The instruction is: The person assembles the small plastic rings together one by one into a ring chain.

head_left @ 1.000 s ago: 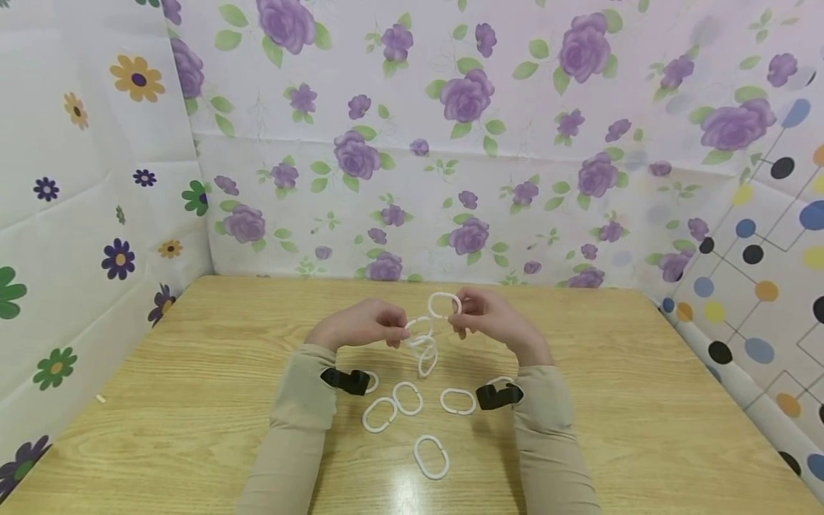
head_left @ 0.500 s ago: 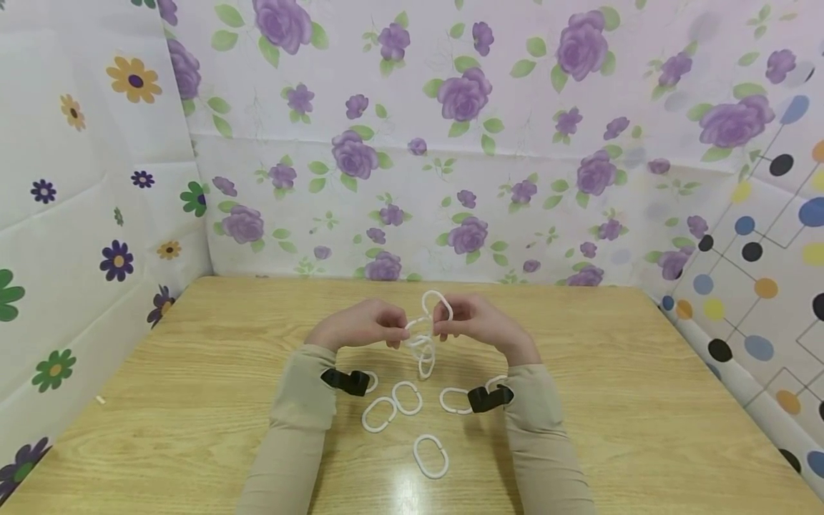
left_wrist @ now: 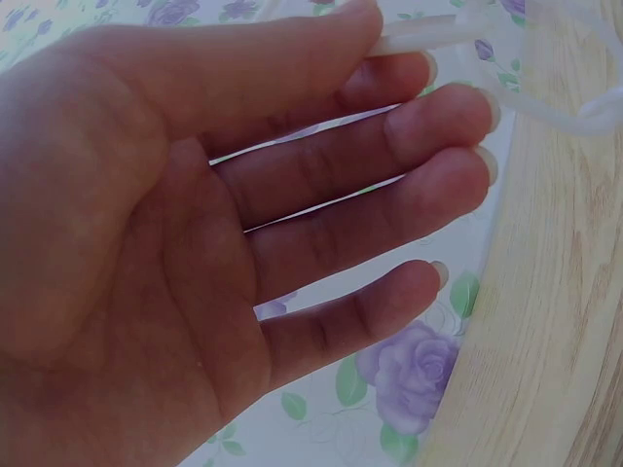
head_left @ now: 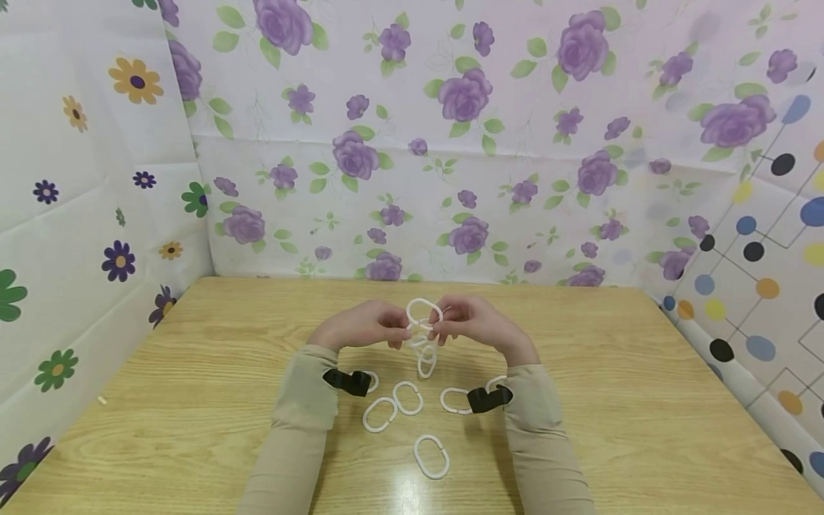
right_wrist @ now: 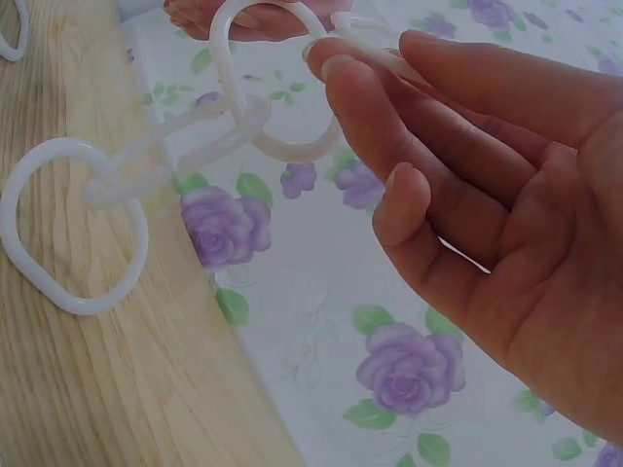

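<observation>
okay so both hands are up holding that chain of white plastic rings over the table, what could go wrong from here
The right hand pinches the top ring only at its fingertips, so it may slip free. The left hand also holds the chain by a light pinch; a drop would land the chain among the loose rings on the table. Forcing the ring's gap could bend it.

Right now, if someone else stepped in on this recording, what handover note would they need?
Left hand pinches the top of the white ring chain, which hangs above the wooden table.
Right hand pinches a single white ring held against the chain's top link.
Done: several rings linked.
Left: whether this ring is hooked on cannot be told; loose rings lie near the wrists, including one nearest the camera and a pair beside it.
</observation>
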### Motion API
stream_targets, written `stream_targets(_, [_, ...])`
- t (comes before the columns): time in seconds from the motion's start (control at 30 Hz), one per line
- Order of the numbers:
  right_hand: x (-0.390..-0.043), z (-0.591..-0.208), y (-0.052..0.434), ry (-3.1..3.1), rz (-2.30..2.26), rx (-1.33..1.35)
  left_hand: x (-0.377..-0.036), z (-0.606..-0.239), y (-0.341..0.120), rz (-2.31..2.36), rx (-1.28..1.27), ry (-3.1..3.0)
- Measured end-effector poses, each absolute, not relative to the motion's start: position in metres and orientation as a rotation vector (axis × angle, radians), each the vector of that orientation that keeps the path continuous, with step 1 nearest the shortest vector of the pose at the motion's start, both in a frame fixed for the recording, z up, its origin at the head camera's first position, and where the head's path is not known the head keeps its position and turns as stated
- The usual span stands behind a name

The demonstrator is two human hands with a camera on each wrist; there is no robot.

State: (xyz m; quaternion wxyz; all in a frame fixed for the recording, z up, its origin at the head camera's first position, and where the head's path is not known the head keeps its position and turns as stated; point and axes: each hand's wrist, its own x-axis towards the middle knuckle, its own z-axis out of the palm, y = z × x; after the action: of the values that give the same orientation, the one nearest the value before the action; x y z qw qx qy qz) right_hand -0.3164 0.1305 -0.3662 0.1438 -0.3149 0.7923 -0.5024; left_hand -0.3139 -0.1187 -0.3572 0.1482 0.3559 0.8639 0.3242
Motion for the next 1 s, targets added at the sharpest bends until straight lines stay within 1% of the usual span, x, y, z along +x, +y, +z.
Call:
stream_targets(0.4, [-0.312, -0.3611, 0.1281, 2.304, -1.538, -0.834, -0.3134, -0.3547, -0.1201, 0.928, 1.015, 2.501])
stream_targets(1.0, [-0.3145, -0.3641, 0.1236, 2.418, -1.442, -0.947, -0.3118, -0.3521, -0.122, 0.936, 1.01, 2.504])
